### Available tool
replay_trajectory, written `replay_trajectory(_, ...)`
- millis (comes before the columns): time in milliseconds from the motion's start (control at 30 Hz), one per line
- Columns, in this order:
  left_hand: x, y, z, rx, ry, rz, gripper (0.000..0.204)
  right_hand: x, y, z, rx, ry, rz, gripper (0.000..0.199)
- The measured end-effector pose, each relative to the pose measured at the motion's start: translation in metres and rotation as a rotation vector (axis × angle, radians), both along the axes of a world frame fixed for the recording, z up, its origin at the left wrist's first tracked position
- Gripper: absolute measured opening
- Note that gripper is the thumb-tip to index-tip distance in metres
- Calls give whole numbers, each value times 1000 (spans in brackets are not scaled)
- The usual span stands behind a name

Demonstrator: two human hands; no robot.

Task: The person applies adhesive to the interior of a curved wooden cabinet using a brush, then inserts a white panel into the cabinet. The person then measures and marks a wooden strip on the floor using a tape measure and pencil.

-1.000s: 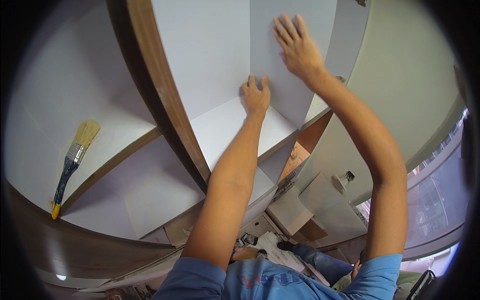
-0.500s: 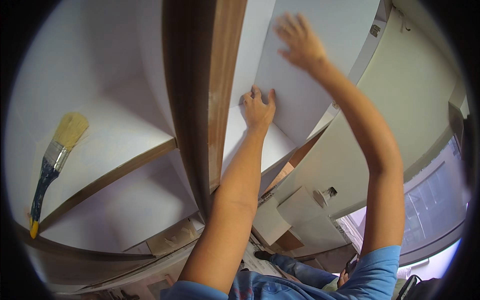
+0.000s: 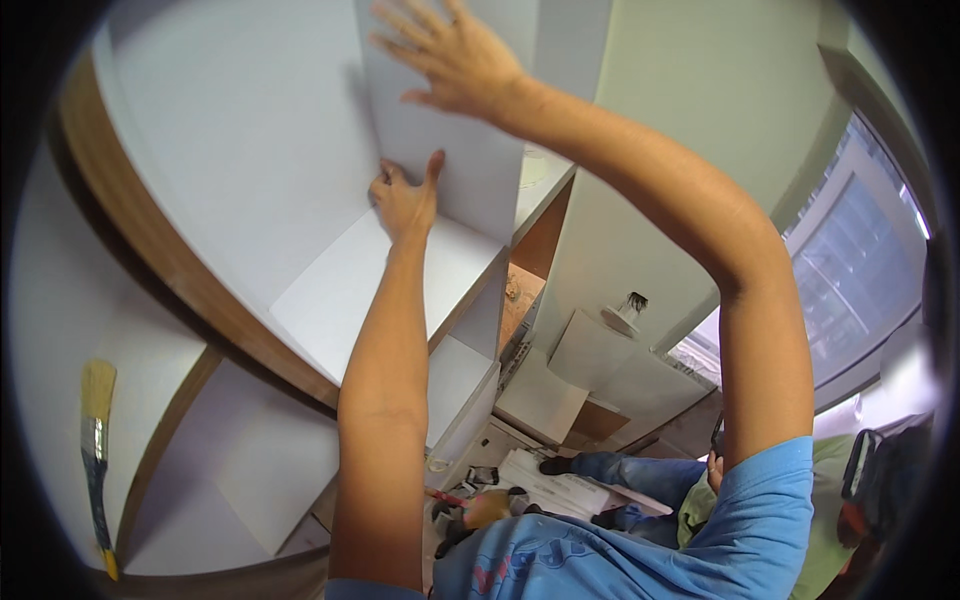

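Inside a white cabinet compartment (image 3: 320,285), my left hand (image 3: 405,203) rests by the corner where the back wall meets the light grey side panel (image 3: 470,180). Its thumb points up and stands apart from its bent fingers; nothing shows in its grip. Higher up, in front of the same panel, my right hand (image 3: 455,58) is raised with the fingers spread and holds nothing. Whether its palm touches the panel I cannot tell. A paintbrush (image 3: 96,450) with pale bristles and a dark, yellow-tipped handle lies on a white shelf at the far left, away from both hands.
A brown wooden edge (image 3: 190,265) separates the compartments. Lower shelves (image 3: 455,380) stand below my left arm. To the right are a greenish wall (image 3: 690,130) and a window (image 3: 860,250). Another person's jeans-clad leg (image 3: 635,475) shows below, near tools on the floor (image 3: 480,505).
The view has swung, showing more of the compartment's interior. My right hand has moved left along the grey panel, fingers spread. My left hand remains by the inner corner; the brush still lies on its shelf.
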State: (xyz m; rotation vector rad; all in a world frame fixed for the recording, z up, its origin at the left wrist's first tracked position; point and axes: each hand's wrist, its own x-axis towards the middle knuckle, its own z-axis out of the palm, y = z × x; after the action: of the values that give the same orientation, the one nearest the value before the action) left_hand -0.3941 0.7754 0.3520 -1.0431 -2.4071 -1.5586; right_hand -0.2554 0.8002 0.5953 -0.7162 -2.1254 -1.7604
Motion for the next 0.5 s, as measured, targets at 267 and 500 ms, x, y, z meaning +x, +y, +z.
replay_trajectory(267, 3, 16, -8, 32, 47, -73, 129, 12, 12, -62, 14, -40, 68, 74)
replay_trajectory(500, -22, 21, -22, 130, 36, -157, 117, 72, -20, -231, -376, 42, 295, 54)
